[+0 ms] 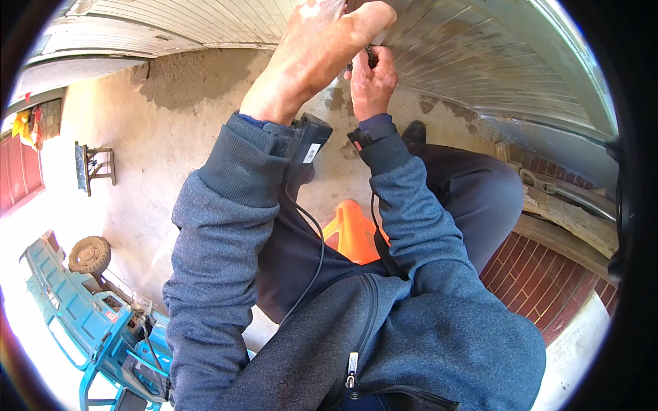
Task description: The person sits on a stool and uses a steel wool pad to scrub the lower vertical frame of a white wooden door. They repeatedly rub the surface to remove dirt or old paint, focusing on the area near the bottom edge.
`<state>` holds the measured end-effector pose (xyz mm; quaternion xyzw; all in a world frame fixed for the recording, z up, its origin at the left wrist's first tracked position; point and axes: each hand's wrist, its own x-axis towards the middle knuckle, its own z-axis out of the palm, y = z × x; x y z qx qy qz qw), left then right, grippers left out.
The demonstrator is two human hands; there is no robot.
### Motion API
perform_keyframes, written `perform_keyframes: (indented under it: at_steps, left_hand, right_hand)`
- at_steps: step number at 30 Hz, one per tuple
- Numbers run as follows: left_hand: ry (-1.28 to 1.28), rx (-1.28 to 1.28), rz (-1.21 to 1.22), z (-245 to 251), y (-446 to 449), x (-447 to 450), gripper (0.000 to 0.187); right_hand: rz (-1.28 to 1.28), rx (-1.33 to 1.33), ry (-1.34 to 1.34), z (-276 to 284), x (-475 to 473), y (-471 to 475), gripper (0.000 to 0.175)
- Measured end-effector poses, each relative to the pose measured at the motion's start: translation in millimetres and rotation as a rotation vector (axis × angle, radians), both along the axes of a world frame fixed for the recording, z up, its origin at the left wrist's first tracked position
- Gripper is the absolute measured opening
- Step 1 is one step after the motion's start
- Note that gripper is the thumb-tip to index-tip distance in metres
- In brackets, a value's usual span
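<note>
My left hand is raised at the top of the view, in front of a pale ribbed panel. Its thumb points right, and the other fingers are mostly hidden, so its grip does not show. Just below it, my right hand pinches a small dark, rough-textured thing between thumb and fingers. The left hand partly covers that thing, and what it is stays unclear. Dull smears mark the panel near both hands. Black devices are strapped at my wrists, with cables running down.
Orange plastic, apparently a stool, shows between my legs. Wooden beams and a metal pipe lie at right. Damp-looking patches darken the floor. Leftward are a small wooden stool, a wheel and a blue cargo vehicle.
</note>
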<state>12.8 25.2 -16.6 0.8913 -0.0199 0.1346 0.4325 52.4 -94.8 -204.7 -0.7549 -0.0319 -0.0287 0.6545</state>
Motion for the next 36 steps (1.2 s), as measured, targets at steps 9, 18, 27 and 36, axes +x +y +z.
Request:
perform_keyframes:
  at_steps: [9,18,27,36]
  left_hand:
    - [0.050,-0.043,0.014,-1.0,1.2,1.6,0.023]
    - [-0.158,0.161,-0.016,-2.4,-1.2,0.1,0.012]
    - [-0.245,0.409,-0.071,-13.8,7.3,-1.8,0.009]
    - [0.037,-0.039,-0.002,0.3,-0.4,-3.7,0.029]
  right_hand:
    - [0.008,0.013,0.041,5.1,-13.2,-3.0,0.016]
    - [0.017,0.329,0.362,36.5,-27.0,-7.9,0.016]
    - [-0.020,0.216,0.203,34.4,-19.3,1.6,0.022]
    - [0.038,0.199,0.228,24.7,-15.5,-4.2,0.018]
